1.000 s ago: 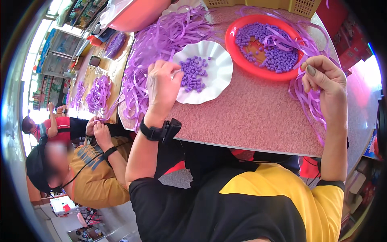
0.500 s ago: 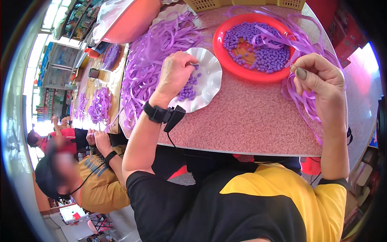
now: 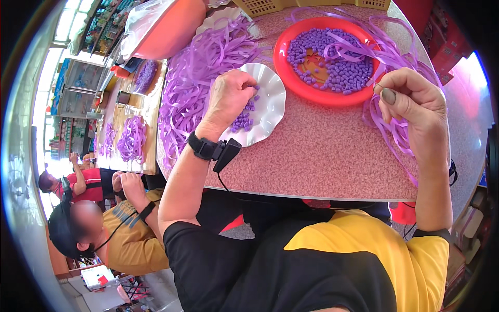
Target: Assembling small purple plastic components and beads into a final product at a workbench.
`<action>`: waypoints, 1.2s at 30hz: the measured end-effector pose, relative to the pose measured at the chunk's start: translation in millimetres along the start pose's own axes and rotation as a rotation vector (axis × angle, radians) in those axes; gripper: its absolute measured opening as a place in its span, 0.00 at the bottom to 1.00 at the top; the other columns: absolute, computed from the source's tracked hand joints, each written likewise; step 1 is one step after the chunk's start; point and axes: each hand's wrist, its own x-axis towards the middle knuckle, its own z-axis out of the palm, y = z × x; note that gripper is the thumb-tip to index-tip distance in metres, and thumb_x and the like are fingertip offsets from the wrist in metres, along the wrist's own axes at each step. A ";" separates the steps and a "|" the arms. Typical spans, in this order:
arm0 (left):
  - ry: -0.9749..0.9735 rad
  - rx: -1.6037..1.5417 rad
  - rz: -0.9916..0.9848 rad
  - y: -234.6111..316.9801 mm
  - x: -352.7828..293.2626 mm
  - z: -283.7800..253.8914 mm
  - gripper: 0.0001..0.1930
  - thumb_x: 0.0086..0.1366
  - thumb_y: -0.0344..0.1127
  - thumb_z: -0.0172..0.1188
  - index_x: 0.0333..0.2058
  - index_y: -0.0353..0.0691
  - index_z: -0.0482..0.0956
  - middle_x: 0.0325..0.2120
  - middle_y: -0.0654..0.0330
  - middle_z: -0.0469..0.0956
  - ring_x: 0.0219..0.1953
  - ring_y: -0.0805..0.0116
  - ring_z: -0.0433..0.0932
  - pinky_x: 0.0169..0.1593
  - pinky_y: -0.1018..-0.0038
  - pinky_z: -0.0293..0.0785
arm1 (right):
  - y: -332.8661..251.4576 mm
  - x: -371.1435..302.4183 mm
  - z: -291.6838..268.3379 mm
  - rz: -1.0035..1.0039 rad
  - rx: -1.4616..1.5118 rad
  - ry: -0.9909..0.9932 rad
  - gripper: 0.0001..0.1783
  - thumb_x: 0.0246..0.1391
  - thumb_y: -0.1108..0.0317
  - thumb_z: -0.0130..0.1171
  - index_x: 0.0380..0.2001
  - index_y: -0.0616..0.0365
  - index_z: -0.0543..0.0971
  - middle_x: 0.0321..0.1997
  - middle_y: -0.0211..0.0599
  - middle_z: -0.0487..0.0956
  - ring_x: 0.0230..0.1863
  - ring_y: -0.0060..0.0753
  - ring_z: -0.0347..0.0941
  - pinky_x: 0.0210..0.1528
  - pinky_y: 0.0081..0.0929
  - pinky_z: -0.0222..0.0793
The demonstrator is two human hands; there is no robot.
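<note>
My left hand (image 3: pixel 228 99) is over the left side of a white wavy-edged plate (image 3: pixel 270 101). Its fingers are pinched together, and what they hold, if anything, is hidden. Small purple beads (image 3: pixel 243 122) lie on that plate beside and below the fingers. At the right rim of a red plate (image 3: pixel 332 99), my right hand (image 3: pixel 410 101) is raised with thumb and index finger closed on a thin needle-like piece (image 3: pixel 378 85). Many purple beads (image 3: pixel 348 75) fill the red plate, and purple ribbon (image 3: pixel 392 57) trails from it past my right hand.
A heap of purple ribbons (image 3: pixel 189 88) lies left of the white plate. Behind it stands a red bowl (image 3: pixel 179 28) with clear plastic; a yellow basket (image 3: pixel 265 5) is at the far edge. To the left, a co-worker (image 3: pixel 125 229) sits by a wooden table (image 3: pixel 148 140).
My left hand has dipped slightly toward the beads on the white plate. My right hand stays almost still. The co-worker's head has shifted a little.
</note>
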 end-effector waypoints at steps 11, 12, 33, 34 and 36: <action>-0.043 -0.736 -0.362 48.1 -19.8 -33.2 0.05 0.56 0.22 0.64 0.32 0.30 0.80 0.28 0.58 0.80 0.24 0.75 0.74 0.28 0.81 0.70 | 7.7 0.6 5.1 0.015 -0.040 -0.053 0.05 0.57 0.76 0.58 0.37 0.64 0.80 0.25 0.28 0.75 0.23 0.15 0.66 0.27 0.14 0.59; -0.051 -0.741 -0.360 55.9 -26.7 -33.2 0.05 0.56 0.22 0.64 0.32 0.30 0.80 0.28 0.58 0.80 0.24 0.75 0.74 0.28 0.81 0.70 | 8.9 -0.5 5.8 0.026 -0.078 -0.083 0.07 0.56 0.79 0.56 0.37 0.63 0.81 0.27 0.28 0.76 0.24 0.15 0.66 0.29 0.14 0.62; 0.120 -1.345 -0.138 119.7 -72.3 39.5 0.10 0.56 0.17 0.65 0.37 0.31 0.79 0.36 0.58 0.77 0.29 0.76 0.75 0.29 0.82 0.71 | 14.0 -12.0 48.1 -0.107 -0.543 -0.248 0.09 0.54 0.83 0.57 0.38 0.66 0.81 0.33 0.41 0.82 0.34 0.28 0.79 0.38 0.24 0.73; 0.113 -1.336 -0.123 117.6 -73.0 41.1 0.09 0.56 0.17 0.65 0.36 0.31 0.79 0.36 0.58 0.77 0.29 0.77 0.75 0.29 0.82 0.71 | 14.0 -12.0 49.3 -0.107 -0.542 -0.246 0.09 0.54 0.83 0.57 0.37 0.66 0.81 0.32 0.41 0.82 0.34 0.28 0.79 0.37 0.24 0.73; 0.113 -1.329 -0.113 116.4 -74.5 42.9 0.09 0.56 0.17 0.65 0.36 0.31 0.80 0.37 0.58 0.77 0.29 0.78 0.75 0.29 0.83 0.71 | 14.5 -11.4 49.7 -0.099 -0.563 -0.249 0.09 0.53 0.83 0.56 0.37 0.66 0.81 0.32 0.41 0.82 0.33 0.28 0.79 0.37 0.24 0.73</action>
